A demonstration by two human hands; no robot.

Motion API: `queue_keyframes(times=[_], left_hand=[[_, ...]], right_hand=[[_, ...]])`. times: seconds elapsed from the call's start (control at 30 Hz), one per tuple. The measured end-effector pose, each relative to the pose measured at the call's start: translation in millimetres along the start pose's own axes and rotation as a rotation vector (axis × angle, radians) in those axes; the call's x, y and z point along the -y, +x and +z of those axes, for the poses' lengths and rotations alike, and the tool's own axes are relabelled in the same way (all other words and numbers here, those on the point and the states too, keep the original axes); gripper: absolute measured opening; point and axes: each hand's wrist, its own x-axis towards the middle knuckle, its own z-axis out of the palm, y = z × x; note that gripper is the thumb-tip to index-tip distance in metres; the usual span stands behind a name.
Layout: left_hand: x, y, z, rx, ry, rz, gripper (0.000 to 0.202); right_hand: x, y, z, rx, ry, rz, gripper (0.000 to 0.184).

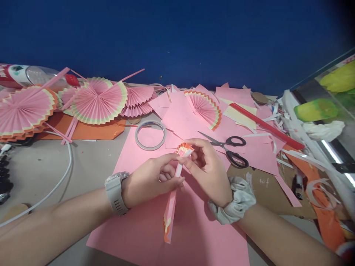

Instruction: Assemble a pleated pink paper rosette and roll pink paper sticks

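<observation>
A narrow accordion-folded pink paper strip (pixel 170 210) with cream and orange edges stands tilted over a large pink paper sheet (pixel 144 229). My left hand (pixel 151 179), with a grey watch on the wrist, is closed round the strip's middle. My right hand (pixel 206 170), with a grey scrunchie at the wrist, pinches the strip's fanned-out upper end (pixel 184 149) between thumb and fingers.
Black-handled scissors (pixel 231 147) lie just right of my hands. A tape ring (pixel 150 135) sits behind them. Finished pink paper fans (pixel 97 99) are piled at the back left, one (pixel 205 107) at the back centre. A red stick (pixel 266 125), paper scraps and a white cable (pixel 59 177) surround the sheet.
</observation>
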Motion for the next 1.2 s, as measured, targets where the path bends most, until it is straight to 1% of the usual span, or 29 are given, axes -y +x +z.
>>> queue_keyframes(times=[0.17, 0.33, 0.47, 0.6, 0.73, 0.87, 0.93, 1.0, 1.1, 1.2], left_hand=[[-2.5, 0.1, -0.7, 0.006, 0.055, -0.023, 0.042], [-4.5, -0.4, -0.8, 0.020, 0.115, -0.012, 0.046], [-3.6, -1.2, -0.6, 0.015, 0.158, 0.005, 0.047], [-3.4, -1.6, -0.4, 0.018, 0.190, 0.008, 0.046], [-4.1, -1.7, -0.9, 0.039, 0.237, 0.038, 0.036], [-4.4, -1.8, -1.3, 0.054, 0.231, 0.039, 0.029], [-4.5, -1.9, -1.2, 0.056, 0.201, 0.026, 0.030], [-4.5, -1.9, -1.0, 0.054, 0.140, 0.004, 0.035], [-4.1, -1.6, -0.9, 0.043, 0.051, -0.015, 0.043], [-3.0, -1.0, -1.0, 0.003, 0.042, 0.005, 0.042]], right_hand=[[-2.4, 1.0, -1.3, -0.024, 0.000, -0.018, 0.023], [-3.8, 1.5, -1.6, -0.011, 0.037, 0.009, 0.015], [-2.5, 2.2, -1.3, -0.055, 0.027, -0.014, 0.010], [-0.3, 3.5, -1.3, -0.072, 0.012, -0.033, 0.004], [0.3, 4.6, -1.9, -0.079, -0.029, -0.008, 0.007], [-1.5, 6.0, -2.2, -0.084, -0.006, 0.012, 0.009], [-2.9, 6.5, -2.1, -0.102, 0.026, 0.018, 0.008], [-3.7, 6.3, -2.0, -0.128, 0.064, 0.011, 0.005], [-3.0, 3.8, -2.4, -0.225, 0.094, -0.071, 0.007], [-1.1, -0.3, -3.8, -0.294, 0.077, -0.239, 0.014]])
